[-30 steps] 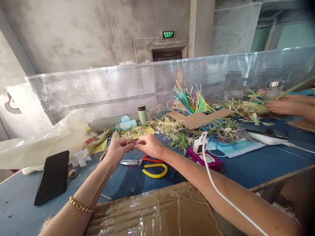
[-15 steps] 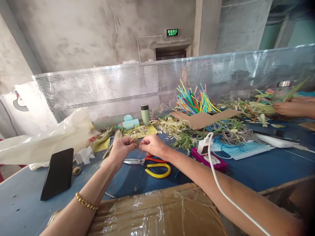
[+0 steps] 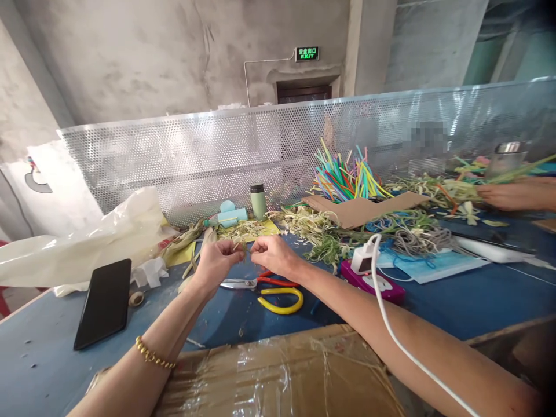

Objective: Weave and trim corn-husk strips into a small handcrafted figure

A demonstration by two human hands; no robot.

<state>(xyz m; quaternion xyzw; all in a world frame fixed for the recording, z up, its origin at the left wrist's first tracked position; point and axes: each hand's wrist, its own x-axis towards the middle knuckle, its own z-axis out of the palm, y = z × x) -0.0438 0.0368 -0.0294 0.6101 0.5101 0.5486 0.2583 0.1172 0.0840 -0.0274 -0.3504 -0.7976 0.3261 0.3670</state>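
My left hand (image 3: 216, 263) and my right hand (image 3: 273, 253) meet above the blue table (image 3: 456, 292), fingers pinched together on a small greenish leaf strip (image 3: 244, 245) held between them. Just below the hands lie scissors with red and yellow handles (image 3: 270, 292). A gold bracelet (image 3: 153, 357) circles my left wrist. A white cable (image 3: 397, 337) runs across my right forearm.
A black phone (image 3: 104, 302) and a tape roll (image 3: 137, 298) lie at left by crumpled plastic (image 3: 87, 243). Leaf scraps (image 3: 321, 231), coloured strips (image 3: 347, 179), cardboard (image 3: 365, 208), a green bottle (image 3: 258, 201), a pink device (image 3: 373, 285). A taped carton (image 3: 278, 376) sits near me. Another person's hand (image 3: 512, 194) at far right.
Both hands stay pinched on the strip with small finger shifts. The view has drifted slightly left and up, so everything sits a little further right in the picture.
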